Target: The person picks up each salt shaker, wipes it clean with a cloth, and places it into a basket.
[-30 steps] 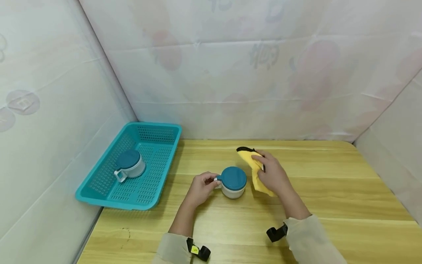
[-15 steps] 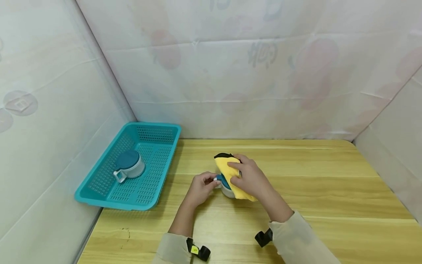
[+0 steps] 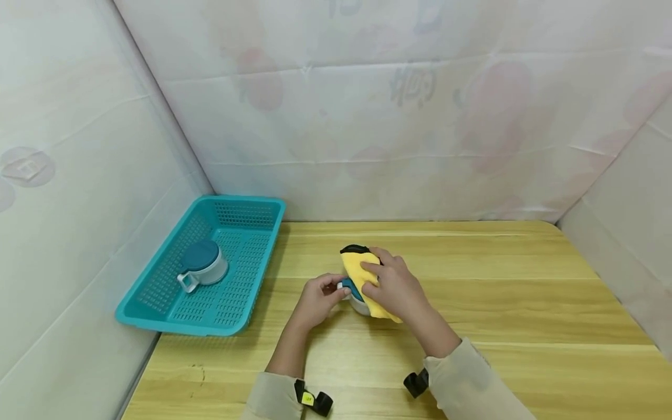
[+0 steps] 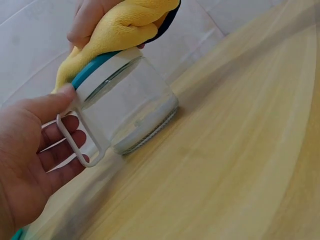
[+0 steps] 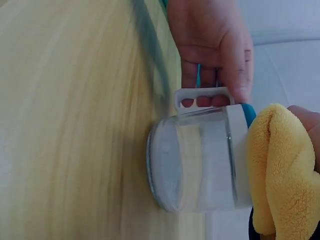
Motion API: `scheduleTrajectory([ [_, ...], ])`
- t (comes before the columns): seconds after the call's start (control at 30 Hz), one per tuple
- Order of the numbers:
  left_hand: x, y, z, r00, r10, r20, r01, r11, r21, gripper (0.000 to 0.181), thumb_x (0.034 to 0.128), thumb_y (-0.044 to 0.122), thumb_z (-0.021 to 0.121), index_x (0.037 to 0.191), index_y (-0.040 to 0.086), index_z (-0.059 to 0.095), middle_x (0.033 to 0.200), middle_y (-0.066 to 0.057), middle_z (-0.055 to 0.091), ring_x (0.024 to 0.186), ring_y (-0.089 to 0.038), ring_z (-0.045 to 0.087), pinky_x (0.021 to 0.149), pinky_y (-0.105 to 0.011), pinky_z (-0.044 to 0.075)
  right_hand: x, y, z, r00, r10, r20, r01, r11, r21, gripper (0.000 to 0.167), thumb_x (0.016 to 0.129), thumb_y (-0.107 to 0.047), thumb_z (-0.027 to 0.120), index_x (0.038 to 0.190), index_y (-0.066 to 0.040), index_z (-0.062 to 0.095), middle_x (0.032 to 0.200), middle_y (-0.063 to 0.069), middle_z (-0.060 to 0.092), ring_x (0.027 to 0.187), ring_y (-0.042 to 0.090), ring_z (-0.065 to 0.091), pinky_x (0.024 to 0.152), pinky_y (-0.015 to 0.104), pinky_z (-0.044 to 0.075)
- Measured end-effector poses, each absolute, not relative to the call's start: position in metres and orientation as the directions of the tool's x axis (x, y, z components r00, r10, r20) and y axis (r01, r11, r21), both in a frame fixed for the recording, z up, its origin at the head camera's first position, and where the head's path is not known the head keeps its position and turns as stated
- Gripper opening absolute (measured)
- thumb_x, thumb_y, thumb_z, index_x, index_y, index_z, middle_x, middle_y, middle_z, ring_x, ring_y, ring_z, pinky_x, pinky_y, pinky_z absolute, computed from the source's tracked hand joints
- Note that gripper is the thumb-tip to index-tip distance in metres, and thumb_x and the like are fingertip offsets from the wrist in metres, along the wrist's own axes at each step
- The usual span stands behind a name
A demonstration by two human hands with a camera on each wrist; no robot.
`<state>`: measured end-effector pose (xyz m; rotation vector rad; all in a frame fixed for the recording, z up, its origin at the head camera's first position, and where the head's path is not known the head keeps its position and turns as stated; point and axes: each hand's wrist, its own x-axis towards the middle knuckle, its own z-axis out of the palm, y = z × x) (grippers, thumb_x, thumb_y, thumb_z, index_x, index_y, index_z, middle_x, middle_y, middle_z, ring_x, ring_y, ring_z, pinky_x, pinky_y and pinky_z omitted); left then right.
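Observation:
A clear glass jar [image 4: 135, 107] with a white collar, white side handle and blue lid [image 3: 350, 287] stands upright on the table. My left hand [image 3: 316, 301] grips its handle, thumb on top by the lid and fingers curled behind the handle loop [image 4: 80, 145]. Over the lid lies a folded yellow cloth [image 3: 362, 280] with a black edge, hiding most of the blue top. My right hand [image 3: 396, 286] holds this cloth and presses it onto the lid. In the right wrist view the cloth [image 5: 280, 170] bunches against the lid's top.
At the left of the wooden table [image 3: 499, 291] sits a turquoise perforated basket [image 3: 262, 262]. A second jar with a blue lid [image 3: 201, 255] and white handle is inside it. Fabric-covered walls [image 3: 336, 134] rise behind and on both sides.
My right hand has brought the yellow cloth leftward from beside the jar onto its lid, where it stays pressed. The left hand keeps its hold on the handle.

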<state>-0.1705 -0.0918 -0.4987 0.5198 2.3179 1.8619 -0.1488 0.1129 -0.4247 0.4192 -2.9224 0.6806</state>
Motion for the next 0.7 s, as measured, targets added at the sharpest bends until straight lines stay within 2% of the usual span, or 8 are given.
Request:
scheduleTrajectory([
  [0.17, -0.17, -0.091, -0.499, -0.936, 0.321, 0.145, 0.212, 0.184, 0.96, 0.02, 0.0925, 0.021, 0.07, 0.112, 0.017, 0.074, 0.096, -0.001, 0.068, 0.086, -0.015, 0.058, 0.072, -0.022, 0.052, -0.147, 0.112, -0.43, -0.945, -0.241, 0.22, -0.311, 0.87, -0.382, 0.048, 0.091, -0.046, 0.068, 0.13, -0.018, 0.067, 0.15, 0.009, 0.044, 0.114, 0.035, 0.053, 0.067, 0.04, 0.057],
  [0.33, -0.171, -0.09, -0.5, -0.933, 0.313, 0.176, 0.243, 0.187, 0.952, 0.018, 0.0916, 0.021, 0.07, 0.108, 0.016, 0.075, 0.093, 0.0, 0.068, 0.083, -0.014, 0.059, 0.071, -0.022, 0.052, -0.146, 0.113, -0.431, -0.95, -0.211, 0.23, -0.291, 0.863, -0.412, 0.046, 0.091, -0.043, 0.07, 0.129, -0.017, 0.067, 0.15, 0.009, 0.044, 0.116, 0.037, 0.053, 0.073, 0.044, 0.057],
  [0.53, -0.172, -0.088, -0.502, -0.935, 0.304, 0.185, 0.253, 0.204, 0.946, 0.019, 0.0907, 0.024, 0.071, 0.107, 0.016, 0.076, 0.093, 0.001, 0.068, 0.082, -0.012, 0.059, 0.071, -0.022, 0.053, -0.148, 0.128, -0.434, -0.974, -0.158, 0.16, -0.223, 0.763, -0.606, 0.045, 0.093, -0.035, 0.069, 0.132, -0.013, 0.064, 0.152, 0.013, 0.041, 0.131, 0.043, 0.045, 0.097, 0.056, 0.048],
  [0.7, -0.171, -0.09, -0.503, -0.935, 0.297, 0.193, 0.262, 0.214, 0.941, 0.018, 0.09, 0.023, 0.071, 0.106, 0.016, 0.076, 0.092, 0.001, 0.069, 0.083, -0.012, 0.06, 0.071, -0.023, 0.053, -0.149, 0.146, -0.443, -0.989, -0.118, 0.087, -0.142, 0.632, -0.762, 0.051, 0.094, -0.041, 0.066, 0.136, -0.012, 0.06, 0.151, 0.014, 0.043, 0.137, 0.041, 0.04, 0.104, 0.058, 0.042],
])
